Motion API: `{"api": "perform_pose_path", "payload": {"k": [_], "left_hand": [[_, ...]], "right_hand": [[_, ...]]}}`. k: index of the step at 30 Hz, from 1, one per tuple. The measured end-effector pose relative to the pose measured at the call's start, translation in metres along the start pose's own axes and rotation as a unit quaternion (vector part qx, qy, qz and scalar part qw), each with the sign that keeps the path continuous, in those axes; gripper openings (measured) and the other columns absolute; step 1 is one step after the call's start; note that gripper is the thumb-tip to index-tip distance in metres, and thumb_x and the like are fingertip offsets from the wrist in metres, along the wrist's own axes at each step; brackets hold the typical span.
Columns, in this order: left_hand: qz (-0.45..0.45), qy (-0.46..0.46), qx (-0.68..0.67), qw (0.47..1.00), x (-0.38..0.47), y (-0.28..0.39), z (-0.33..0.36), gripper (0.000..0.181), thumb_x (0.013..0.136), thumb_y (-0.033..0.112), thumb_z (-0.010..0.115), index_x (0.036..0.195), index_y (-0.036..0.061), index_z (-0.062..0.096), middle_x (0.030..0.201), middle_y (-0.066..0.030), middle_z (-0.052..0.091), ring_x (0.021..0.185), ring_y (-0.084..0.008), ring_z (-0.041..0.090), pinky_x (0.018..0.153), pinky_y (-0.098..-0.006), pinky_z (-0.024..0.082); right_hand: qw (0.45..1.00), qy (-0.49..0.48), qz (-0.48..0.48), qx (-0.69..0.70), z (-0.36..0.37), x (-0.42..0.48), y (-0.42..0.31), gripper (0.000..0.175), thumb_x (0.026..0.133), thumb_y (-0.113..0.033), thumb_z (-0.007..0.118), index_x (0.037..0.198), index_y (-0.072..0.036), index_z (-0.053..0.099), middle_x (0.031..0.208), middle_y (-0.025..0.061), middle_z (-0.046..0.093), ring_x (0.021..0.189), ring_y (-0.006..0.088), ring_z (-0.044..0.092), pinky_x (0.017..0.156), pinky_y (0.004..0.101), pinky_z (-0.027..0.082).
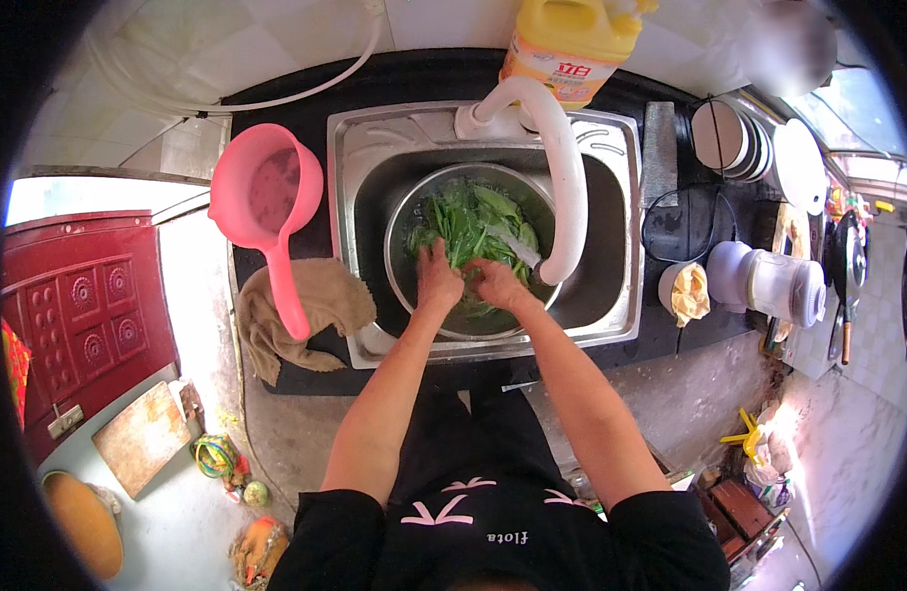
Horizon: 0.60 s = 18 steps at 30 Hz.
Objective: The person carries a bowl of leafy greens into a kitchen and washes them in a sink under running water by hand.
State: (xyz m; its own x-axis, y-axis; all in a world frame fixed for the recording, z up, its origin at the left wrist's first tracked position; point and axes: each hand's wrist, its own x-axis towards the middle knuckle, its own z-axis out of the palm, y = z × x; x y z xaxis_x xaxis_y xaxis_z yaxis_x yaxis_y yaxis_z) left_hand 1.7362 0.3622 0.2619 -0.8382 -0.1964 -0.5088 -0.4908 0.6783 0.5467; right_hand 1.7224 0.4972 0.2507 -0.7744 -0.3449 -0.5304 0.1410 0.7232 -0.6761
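A round metal basin (398, 295) sits inside the stainless steel sink (350, 221). It holds water and a heap of leafy greens (461, 214). My left hand (438, 279) reaches into the basin, its fingers down among the leaves on the left side; whether they grip is partly hidden. Close beside it, my right hand (497, 284) has its fingers curled on some green stems. A thick white faucet hose (571, 170) arches over the basin's right part, and water streams from its end onto the greens.
Left of the sink, a pink plastic ladle (265, 185) stands with its handle over a brown cloth (305, 318). A yellow detergent jug (564, 52) is behind the faucet. On the right are a cable (645, 236), a cup-like container (675, 292), stacked plates (723, 137) and a plastic jar (782, 284).
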Motion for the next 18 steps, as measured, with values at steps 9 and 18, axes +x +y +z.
{"api": "perform_pose_path", "payload": {"k": [9,18], "left_hand": [[0.235,-0.048,0.307,0.921,-0.01,-0.001,-0.007,0.028,0.071,0.009,0.052,0.098,0.0083,0.06,0.104,-0.0099,0.051,0.103,-0.028,0.043,0.084,-0.0434,0.034],[0.115,-0.193,0.156,0.962,-0.009,0.011,-0.03,0.043,0.078,0.003,0.044,0.12,0.0123,0.048,0.127,-0.0135,0.041,0.12,-0.0298,0.035,0.1,-0.0438,0.026]], "right_hand": [[0.935,-0.127,0.016,-0.331,-0.003,-0.024,-0.01,0.017,0.069,-0.008,0.05,0.082,-0.007,0.061,0.083,0.0158,0.062,0.084,0.0311,0.06,0.07,0.038,0.047],[0.979,0.195,-0.059,0.017,-0.021,0.016,0.05,0.031,0.077,-0.023,0.052,0.101,-0.003,0.05,0.097,0.0162,0.058,0.086,0.0321,0.057,0.072,0.0408,0.045]]}}
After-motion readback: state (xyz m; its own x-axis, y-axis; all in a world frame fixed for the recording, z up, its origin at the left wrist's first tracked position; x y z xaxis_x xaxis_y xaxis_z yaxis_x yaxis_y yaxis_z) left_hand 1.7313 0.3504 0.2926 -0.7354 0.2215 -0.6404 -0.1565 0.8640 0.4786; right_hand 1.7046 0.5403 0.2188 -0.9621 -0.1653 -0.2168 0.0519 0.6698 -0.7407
